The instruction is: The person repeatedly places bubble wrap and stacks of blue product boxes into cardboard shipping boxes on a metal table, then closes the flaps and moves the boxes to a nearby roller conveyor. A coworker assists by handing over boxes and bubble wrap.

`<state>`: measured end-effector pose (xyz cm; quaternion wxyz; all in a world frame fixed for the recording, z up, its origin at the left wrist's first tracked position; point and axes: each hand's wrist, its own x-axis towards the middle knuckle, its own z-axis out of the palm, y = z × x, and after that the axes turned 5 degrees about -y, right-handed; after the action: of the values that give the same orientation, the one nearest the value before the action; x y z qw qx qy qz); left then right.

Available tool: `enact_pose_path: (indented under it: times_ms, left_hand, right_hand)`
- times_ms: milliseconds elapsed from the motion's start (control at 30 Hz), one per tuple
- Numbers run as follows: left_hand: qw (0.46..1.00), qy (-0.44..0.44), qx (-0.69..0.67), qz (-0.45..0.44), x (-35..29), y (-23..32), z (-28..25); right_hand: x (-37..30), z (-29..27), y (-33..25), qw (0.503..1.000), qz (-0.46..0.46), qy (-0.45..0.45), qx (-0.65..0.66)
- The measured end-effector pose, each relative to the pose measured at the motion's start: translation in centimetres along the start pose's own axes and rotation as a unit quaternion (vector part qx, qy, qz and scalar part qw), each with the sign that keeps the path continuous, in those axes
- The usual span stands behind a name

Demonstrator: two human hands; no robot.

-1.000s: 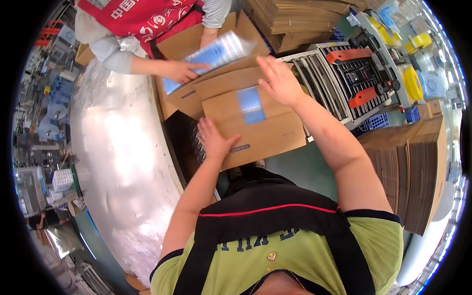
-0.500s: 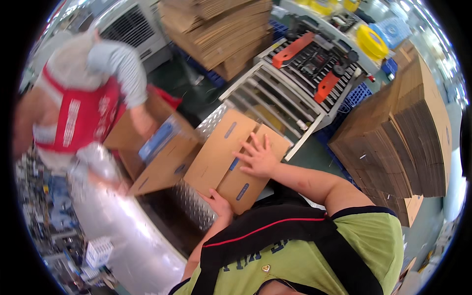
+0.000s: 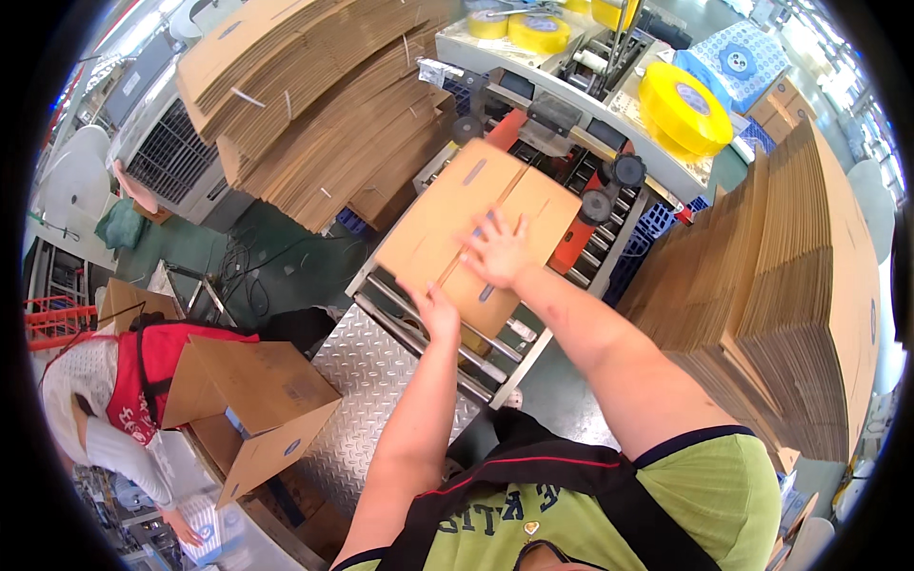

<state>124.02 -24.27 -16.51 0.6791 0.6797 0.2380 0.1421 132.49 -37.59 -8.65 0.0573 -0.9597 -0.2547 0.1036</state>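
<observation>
A closed brown cardboard box [image 3: 433, 214] rests on the metal rollers [image 3: 476, 381] of a conveyor, its two top flaps folded in so that they meet at a seam. My right hand [image 3: 500, 255] lies on top across the seam, palm down with its fingers spread. At the box's near left corner, my left hand [image 3: 435, 314] touches the edge with fingers stretched out. Neither hand is wrapped around anything. Just beyond the box is a sealing machine with orange side guides [image 3: 574, 246] and black knobs [image 3: 628, 171], partly covered by it.
A diamond-plate metal surface [image 3: 367, 366] adjoins the rollers. An open carton [image 3: 257, 390] stands at left beside a person in a red apron [image 3: 152, 371]. Stacks of flattened cardboard rise at far left [image 3: 314, 105] and right [image 3: 809, 295]. Yellow tape rolls [image 3: 681, 109] sit on the machine.
The box has moved away from me, from the metal plate onto the rollers up to the machine, with both my hands on it. My view has turned, so the person and open carton appear lower left.
</observation>
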Motion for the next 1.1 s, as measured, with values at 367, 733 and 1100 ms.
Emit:
enact_pose_path:
  times_ms: [367, 733, 1100]
  left_hand:
    - [0.868, -0.412, 0.248, -0.122, -10.0, -3.2, -6.5]
    - [0.853, -0.316, 0.246, -0.334, -17.9, -7.7, -29.9]
    - [0.866, -0.455, 0.173, -0.115, -22.9, 0.8, -30.0]
  right_hand:
    - [3.2, -0.1, 11.7, 0.956, 0.051, 0.289, 0.005]
    - [-36.2, -24.5, 6.2, 0.907, 0.069, 0.373, -0.184]
    - [-60.7, -20.7, 7.9, 0.797, 0.348, 0.350, -0.349]
